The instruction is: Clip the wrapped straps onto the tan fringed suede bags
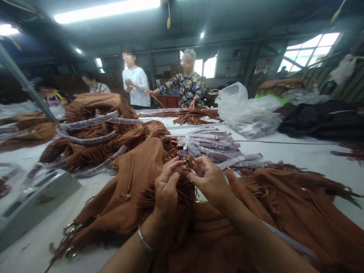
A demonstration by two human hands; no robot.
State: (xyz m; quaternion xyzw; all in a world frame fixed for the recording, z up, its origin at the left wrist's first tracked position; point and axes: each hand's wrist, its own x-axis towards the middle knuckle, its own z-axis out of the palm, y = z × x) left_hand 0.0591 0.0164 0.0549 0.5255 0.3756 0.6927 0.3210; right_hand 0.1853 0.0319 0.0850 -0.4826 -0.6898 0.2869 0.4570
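Between my hands is the end of a brown leather strap point(194, 165) with a small metal stud on it. My right hand point(210, 181) pinches this strap end between thumb and fingers. Close beside it, my left hand point(167, 185) has its thumb and fingertips pressed together near a small metal fitting; exactly what they grip is too small to make out. Below lies a brown suede bag point(142, 167) with fringe and a zipper. Straps wrapped in clear plastic point(212, 142) lie bundled just beyond my fingers.
More fringed brown bags point(99, 102) are piled at the left, and another bag point(295, 193) lies at the right. A grey metal box point(42, 204) stands at the left edge. White plastic bags point(247, 110) sit farther back. Across the table, a person in a floral top point(182, 89) handles brown strips point(196, 116).
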